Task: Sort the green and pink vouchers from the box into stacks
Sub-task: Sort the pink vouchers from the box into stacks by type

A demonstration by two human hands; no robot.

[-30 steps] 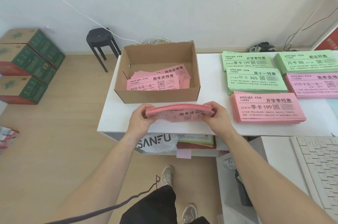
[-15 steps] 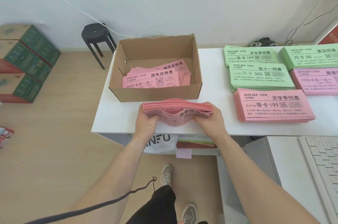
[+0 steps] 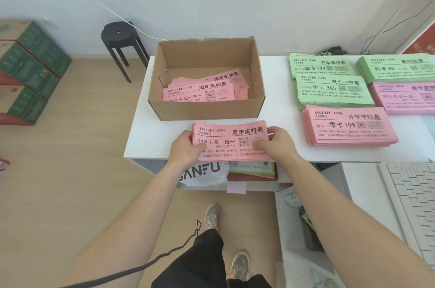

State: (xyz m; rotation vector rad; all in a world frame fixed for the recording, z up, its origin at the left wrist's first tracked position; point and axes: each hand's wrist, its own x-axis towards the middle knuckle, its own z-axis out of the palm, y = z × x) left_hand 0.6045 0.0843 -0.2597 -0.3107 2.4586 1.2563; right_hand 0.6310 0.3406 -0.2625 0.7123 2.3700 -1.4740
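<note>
Your left hand (image 3: 186, 148) and right hand (image 3: 279, 144) each grip one end of a pink voucher bundle (image 3: 230, 139), thumbs on top, flat at the near edge of the white bench (image 3: 146, 137). Just beyond sits the open cardboard box (image 3: 207, 108), holding more pink vouchers (image 3: 202, 92). To the right lie sorted pink stacks (image 3: 348, 125) and green stacks (image 3: 334, 90).

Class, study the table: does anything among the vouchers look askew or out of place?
The pink vouchers in the cardboard box lie fanned and crooked, unlike the neater stacks on the white table.
</note>
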